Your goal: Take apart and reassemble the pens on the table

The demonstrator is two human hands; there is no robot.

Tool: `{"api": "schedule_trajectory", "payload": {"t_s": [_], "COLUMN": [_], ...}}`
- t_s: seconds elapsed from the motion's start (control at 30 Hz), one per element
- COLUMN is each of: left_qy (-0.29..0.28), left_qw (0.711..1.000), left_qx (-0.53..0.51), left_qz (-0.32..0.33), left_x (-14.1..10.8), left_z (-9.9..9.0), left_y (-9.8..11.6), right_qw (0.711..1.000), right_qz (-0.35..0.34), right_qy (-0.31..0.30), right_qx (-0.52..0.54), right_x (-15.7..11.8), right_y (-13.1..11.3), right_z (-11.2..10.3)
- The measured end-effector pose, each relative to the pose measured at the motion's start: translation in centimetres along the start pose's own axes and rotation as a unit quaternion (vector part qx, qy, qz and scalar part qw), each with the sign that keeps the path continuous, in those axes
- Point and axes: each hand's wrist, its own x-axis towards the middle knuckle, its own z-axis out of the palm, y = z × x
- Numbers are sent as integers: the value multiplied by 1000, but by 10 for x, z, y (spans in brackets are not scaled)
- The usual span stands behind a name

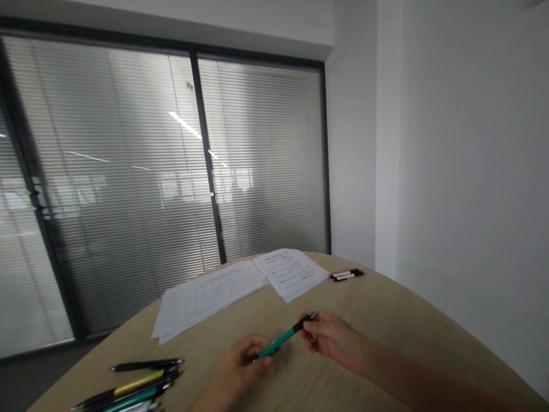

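A green pen (281, 339) with a black grip and a pointed tip is held between both hands above the wooden table (360, 326). My left hand (246, 360) pinches its green lower-left end. The fingers of my right hand (328, 337) close round the black grip near the tip, which points up and to the right. At the lower left lies a loose group of several pens, among them a black pen (146, 364), a yellow and black pen (137, 384) and a green pen (132, 400).
Printed sheets (214, 292) lie at the table's far left, beside another printed page (291, 272). A few black and white pens (346, 275) rest right of that page. Behind stand glass panels with blinds (266, 154) and a white wall (463, 171).
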Motion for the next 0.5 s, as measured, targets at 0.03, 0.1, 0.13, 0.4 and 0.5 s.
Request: {"api": "schedule_trajectory", "payload": {"t_s": [0.03,0.1,0.13,0.4,0.5], "left_qy": [2,23,41,45,-4], "left_qw": [1000,998,997,998,998], "left_qx": [-25,-56,-61,-8,20], "left_qz": [-2,-4,-3,42,57], "left_x": [1,2,1,-9,-20], "left_z": [-1,-4,-6,-1,11], "left_y": [-1,-1,0,9,11], "right_qw": [1000,999,999,975,961], "right_qz": [3,7,9,66,60], "right_qy": [11,13,4,-99,-183], "right_qx": [25,47,38,-189,-198], "right_x": [1,3,3,-11,-24], "right_y": [1,1,1,-24,-35], "right_z": [-2,-5,-6,6,23]}}
